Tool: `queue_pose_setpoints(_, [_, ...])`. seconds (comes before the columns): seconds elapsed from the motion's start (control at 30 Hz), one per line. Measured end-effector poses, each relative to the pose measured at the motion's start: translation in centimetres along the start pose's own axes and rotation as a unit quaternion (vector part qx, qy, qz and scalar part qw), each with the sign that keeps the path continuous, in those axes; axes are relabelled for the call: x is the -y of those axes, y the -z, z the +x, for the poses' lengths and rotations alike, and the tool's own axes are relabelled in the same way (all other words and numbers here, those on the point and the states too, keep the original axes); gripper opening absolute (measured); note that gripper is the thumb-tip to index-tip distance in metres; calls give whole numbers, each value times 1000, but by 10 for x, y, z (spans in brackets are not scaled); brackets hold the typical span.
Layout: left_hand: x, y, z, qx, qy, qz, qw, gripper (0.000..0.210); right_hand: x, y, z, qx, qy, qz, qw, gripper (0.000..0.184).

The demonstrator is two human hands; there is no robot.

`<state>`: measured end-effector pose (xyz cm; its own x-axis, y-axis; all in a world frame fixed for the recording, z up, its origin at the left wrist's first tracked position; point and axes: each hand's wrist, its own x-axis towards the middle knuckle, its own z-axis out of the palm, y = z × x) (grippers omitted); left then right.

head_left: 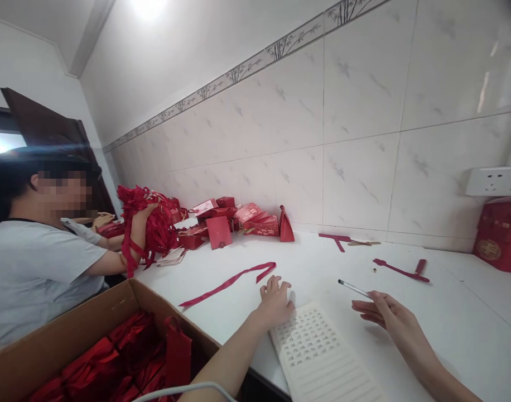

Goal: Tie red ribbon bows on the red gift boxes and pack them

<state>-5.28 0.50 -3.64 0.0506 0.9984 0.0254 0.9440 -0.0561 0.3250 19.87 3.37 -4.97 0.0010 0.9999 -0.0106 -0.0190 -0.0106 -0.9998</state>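
Note:
A pen [353, 287] is pinched between the thumb and fingers of my right hand [391, 315], held to the right of the notebook with its tip pointing left and away from me. My left hand [276, 301] has its fingers bent and spread, at the top left edge of the notebook [343, 371]. The notebook's page carries rows of handwritten marks on its upper part and lined paper below. Just beyond my left hand a red ribbon [230, 286] lies loosely across the white table [314, 268].
A cardboard box [155, 301] of red packages stands at the left. Behind it a co-worker [42, 262] sits beside piled red ribbons [149, 223]. Red gift boxes [259, 223] line the wall; red strips [401, 271] lie at right, below a wall socket [493, 181].

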Motion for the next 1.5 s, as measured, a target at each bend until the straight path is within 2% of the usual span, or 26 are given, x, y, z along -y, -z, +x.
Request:
queue_pose_setpoints(0.13, [2, -2, 1, 5, -8, -7, 1000, 49, -8, 3, 4, 10, -2, 10, 1000, 53])
queue_pose_setpoints(0.27, [2, -1, 1, 9, -16, -7, 1000, 48, -14, 4, 6, 40, 17, 33, 999, 46])
queue_pose_setpoints(0.5, [2, -2, 1, 14, -23, -4, 1000, 49, -10, 3, 1, 105, 45, -42, 993, 45])
queue_pose_setpoints(0.6, [1, -2, 1, 15, -19, -4, 1000, 49, -6, -1, -4, 103, 58, -86, 989, 42])
queue_pose_setpoints(0.8, [-1, -2, -2, 9, -8, -8, 1000, 50, -7, -4, -9, 76, 57, -106, 990, 48])
queue_pose_setpoints(0.93, [0, -3, -1, 11, -13, -12, 1000, 52, -11, -1, -3, 98, 80, -193, 973, 48])
queue_pose_setpoints(1.03, [1, -4, 0, 17, -13, -12, 1000, 53, -10, 1, -2, 99, 86, -219, 967, 51])
queue_pose_setpoints(1.2, [0, -5, 3, 4, -10, 4, 1000, 52, -5, -7, -4, 117, 95, -174, 973, 47])
queue_pose_setpoints(1.3, [-2, -5, 5, -3, -14, 2, 1000, 52, 2, -20, 12, 129, 134, -129, 974, 40])
queue_pose_setpoints(1.4, [-3, -3, 6, -11, -28, -9, 1000, 49, 16, -38, 42, 130, 177, -216, 951, 31])
queue_pose_setpoints(1.5, [-5, -1, 6, -25, -43, -9, 999, 44, 36, -61, 75, 117, 208, -361, 901, 20])
